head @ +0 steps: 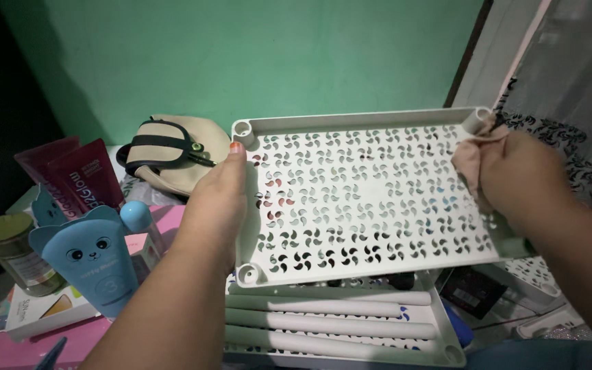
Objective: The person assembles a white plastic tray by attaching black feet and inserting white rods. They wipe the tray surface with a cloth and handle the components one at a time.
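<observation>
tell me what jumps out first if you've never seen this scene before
A white perforated tray with pinwheel-shaped cutouts fills the middle, gripped on its left edge by the left hand, while the right hand presses a beige cloth against its far right corner. Below it lie white tubes on another tray, and at the left stands a blue tube with a cat face.

Matt white plastic tray [371, 199], soft cloth [473, 156]
</observation>
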